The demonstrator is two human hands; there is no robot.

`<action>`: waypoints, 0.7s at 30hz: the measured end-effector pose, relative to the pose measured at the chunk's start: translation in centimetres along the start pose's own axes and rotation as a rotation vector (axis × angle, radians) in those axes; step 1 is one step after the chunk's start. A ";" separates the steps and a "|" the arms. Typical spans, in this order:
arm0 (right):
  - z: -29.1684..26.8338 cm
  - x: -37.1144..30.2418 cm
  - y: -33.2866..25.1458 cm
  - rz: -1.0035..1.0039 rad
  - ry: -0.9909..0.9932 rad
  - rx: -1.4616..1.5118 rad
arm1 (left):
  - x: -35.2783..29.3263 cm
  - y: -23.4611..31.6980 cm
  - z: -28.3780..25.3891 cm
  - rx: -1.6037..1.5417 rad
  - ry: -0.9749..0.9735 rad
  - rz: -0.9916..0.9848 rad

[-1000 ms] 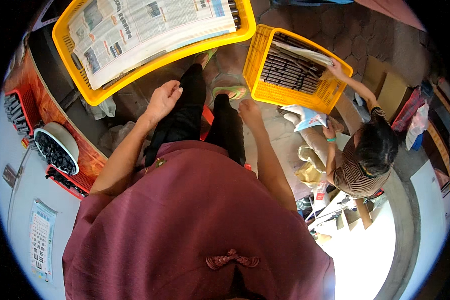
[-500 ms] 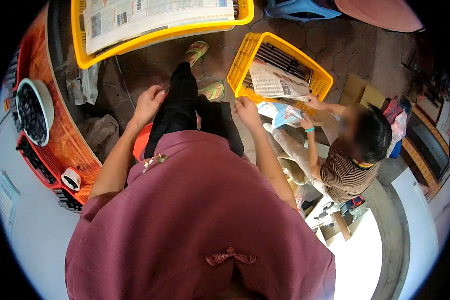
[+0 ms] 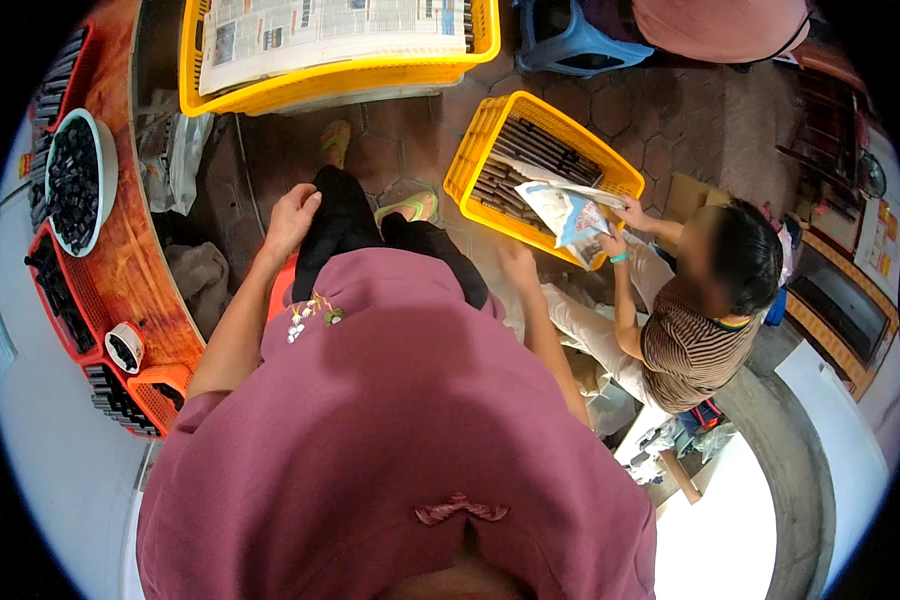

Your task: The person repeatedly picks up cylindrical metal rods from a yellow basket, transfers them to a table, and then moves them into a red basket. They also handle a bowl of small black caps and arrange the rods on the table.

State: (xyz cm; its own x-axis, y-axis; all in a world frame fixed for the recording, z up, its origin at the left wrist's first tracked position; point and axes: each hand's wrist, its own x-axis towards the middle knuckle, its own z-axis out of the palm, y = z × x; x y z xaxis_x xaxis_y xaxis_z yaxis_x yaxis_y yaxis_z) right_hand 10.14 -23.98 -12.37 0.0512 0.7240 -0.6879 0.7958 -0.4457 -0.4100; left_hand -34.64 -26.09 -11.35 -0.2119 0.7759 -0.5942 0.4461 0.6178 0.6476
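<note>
My left hand [image 3: 292, 215] hangs beside my left knee, over the black trousers [image 3: 342, 215], its fingers loosely bent and slightly apart with nothing visible in them. Blurred by motion, my right hand [image 3: 518, 265] is beside my right thigh, left of the co-worker's leg; its fingers cannot be made out. Ahead of it stands a yellow plastic crate [image 3: 457, 180] filled with rows of dark rods [image 3: 545, 148]. A co-worker [image 3: 705, 305] on the right holds a blue-and-white printed sheet [image 3: 562, 212] and newspaper over that crate.
A larger yellow crate [image 3: 340, 80] topped with newspaper [image 3: 335, 38] stands ahead. Along the left, a wooden table [image 3: 150, 270] bears a white basin [image 3: 108, 185] of short black pieces and red baskets [image 3: 85, 270]. A blue stool [image 3: 580, 45] is at the far right, beside another person.
The co-worker has lifted and folded the sheets, uncovering more rods. My right hand has lowered slightly and blurs. The whole view has shifted a little.
</note>
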 end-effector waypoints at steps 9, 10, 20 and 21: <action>4.4 -2.9 -4.4 0.196 0.071 0.284 | 4.9 1.0 -9.9 -0.036 0.042 0.094; 5.1 -3.1 -5.6 0.199 0.067 0.308 | 5.5 0.6 -11.4 -0.031 0.007 0.073; 10.2 -4.3 -17.5 0.320 0.137 0.489 | 11.3 -1.9 -21.6 0.033 -0.114 0.126; 10.9 -4.7 -17.6 0.319 0.142 0.505 | 11.8 -2.0 -22.1 0.032 -0.117 0.150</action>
State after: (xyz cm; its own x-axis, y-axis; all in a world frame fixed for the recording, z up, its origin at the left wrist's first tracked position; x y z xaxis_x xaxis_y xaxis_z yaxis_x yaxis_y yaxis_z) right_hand -10.65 -25.28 -8.40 0.3473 0.5610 -0.7515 0.3450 -0.8216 -0.4539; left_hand -57.26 -15.33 -9.06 -0.0392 0.8375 -0.5450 0.4928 0.4906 0.7186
